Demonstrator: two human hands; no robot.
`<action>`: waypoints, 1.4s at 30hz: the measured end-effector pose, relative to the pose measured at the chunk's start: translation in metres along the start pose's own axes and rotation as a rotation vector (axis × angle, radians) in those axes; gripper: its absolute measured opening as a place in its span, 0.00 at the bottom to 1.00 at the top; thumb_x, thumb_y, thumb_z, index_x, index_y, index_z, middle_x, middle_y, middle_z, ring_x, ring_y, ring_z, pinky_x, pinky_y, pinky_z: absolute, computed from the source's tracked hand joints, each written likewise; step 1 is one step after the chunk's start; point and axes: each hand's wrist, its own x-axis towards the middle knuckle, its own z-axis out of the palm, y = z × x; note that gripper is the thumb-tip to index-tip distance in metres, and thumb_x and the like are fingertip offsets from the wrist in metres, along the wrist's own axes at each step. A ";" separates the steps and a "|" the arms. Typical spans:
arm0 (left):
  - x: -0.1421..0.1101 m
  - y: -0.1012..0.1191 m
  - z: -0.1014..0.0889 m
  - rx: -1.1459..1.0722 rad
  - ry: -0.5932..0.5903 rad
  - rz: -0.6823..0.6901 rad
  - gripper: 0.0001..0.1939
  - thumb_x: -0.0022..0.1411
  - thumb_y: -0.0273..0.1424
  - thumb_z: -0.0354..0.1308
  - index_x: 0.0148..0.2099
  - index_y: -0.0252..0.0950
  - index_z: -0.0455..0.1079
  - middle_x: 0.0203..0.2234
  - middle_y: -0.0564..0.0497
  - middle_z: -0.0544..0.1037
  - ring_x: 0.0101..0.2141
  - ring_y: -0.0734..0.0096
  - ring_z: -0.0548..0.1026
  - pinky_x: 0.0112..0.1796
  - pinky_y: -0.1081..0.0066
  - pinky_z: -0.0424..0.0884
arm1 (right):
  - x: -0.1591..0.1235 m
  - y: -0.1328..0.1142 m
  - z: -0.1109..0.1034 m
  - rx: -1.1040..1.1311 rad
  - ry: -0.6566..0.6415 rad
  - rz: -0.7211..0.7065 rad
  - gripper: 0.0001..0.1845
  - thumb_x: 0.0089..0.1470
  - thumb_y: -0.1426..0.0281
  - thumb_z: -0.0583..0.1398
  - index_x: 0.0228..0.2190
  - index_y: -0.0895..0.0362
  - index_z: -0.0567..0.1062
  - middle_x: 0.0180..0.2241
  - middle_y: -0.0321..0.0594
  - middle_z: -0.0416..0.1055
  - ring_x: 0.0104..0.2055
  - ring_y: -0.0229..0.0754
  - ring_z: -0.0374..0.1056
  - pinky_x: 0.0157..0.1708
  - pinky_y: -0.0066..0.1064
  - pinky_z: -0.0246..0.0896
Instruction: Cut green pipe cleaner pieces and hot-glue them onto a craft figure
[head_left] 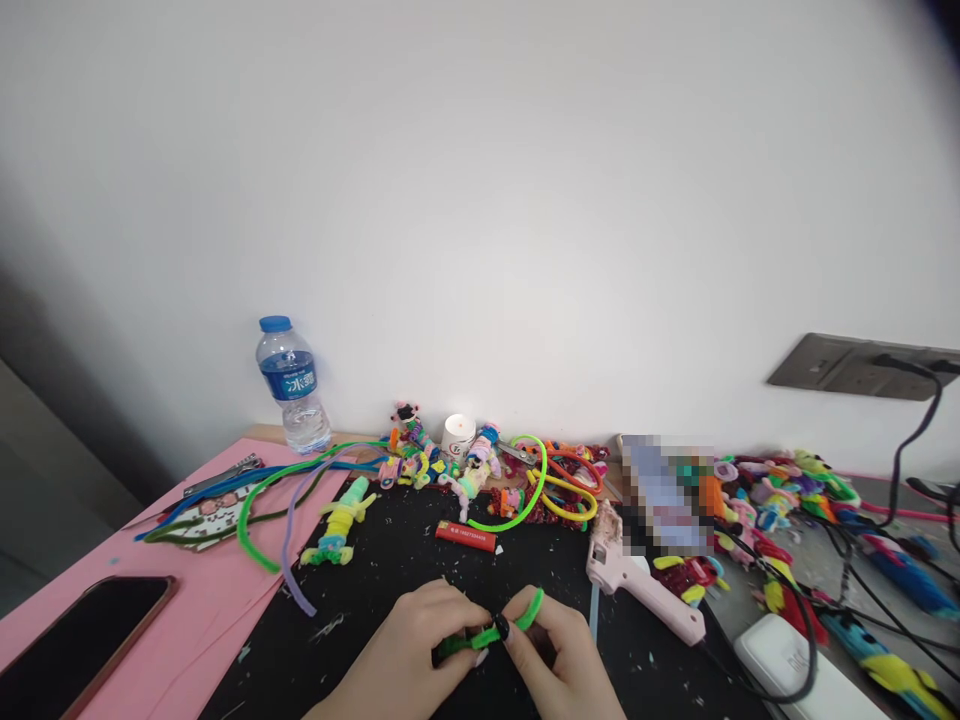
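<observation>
A short piece of bright green pipe cleaner (534,606) stretches between my two hands, low in the middle of the head view. My left hand (420,645) is closed around its left part, where a darker green stretch sits in shadow under the fingers. My right hand (559,650) pinches it between thumb and fingers, and its curved free end pokes up past them. The fingertips of both hands nearly meet. Just beyond them a red lighter (466,536) lies on the black mat (375,560). Left of it is a yellow-green pipe cleaner figure (341,522).
A pink glue gun (645,585) lies to the right, its cord near a white power bank (806,670). Behind stand a water bottle (292,385), a paper cup (458,436) and a propped phone (664,495). Colourful pipe cleaner figures (772,490) crowd the right. Another phone (82,640) lies left.
</observation>
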 end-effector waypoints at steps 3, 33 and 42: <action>0.000 0.001 0.001 0.028 -0.003 0.001 0.10 0.52 0.20 0.58 0.36 0.37 0.74 0.28 0.53 0.76 0.32 0.71 0.70 0.34 0.76 0.62 | 0.000 0.000 0.000 0.000 -0.012 0.004 0.12 0.54 0.68 0.52 0.22 0.59 0.67 0.19 0.31 0.56 0.20 0.33 0.52 0.20 0.23 0.47; 0.002 -0.006 -0.001 -0.666 0.154 -0.245 0.05 0.50 0.27 0.62 0.33 0.33 0.73 0.22 0.56 0.69 0.27 0.75 0.68 0.30 0.76 0.63 | -0.001 0.001 -0.002 0.146 0.069 0.143 0.16 0.53 0.59 0.55 0.22 0.57 0.64 0.18 0.29 0.51 0.20 0.33 0.47 0.20 0.24 0.45; 0.000 -0.001 -0.001 -0.450 0.074 -0.196 0.13 0.48 0.22 0.61 0.39 0.36 0.74 0.26 0.54 0.73 0.29 0.72 0.71 0.32 0.75 0.69 | -0.001 0.004 -0.001 0.187 0.061 0.185 0.17 0.53 0.57 0.53 0.22 0.57 0.63 0.19 0.29 0.51 0.22 0.34 0.48 0.21 0.25 0.45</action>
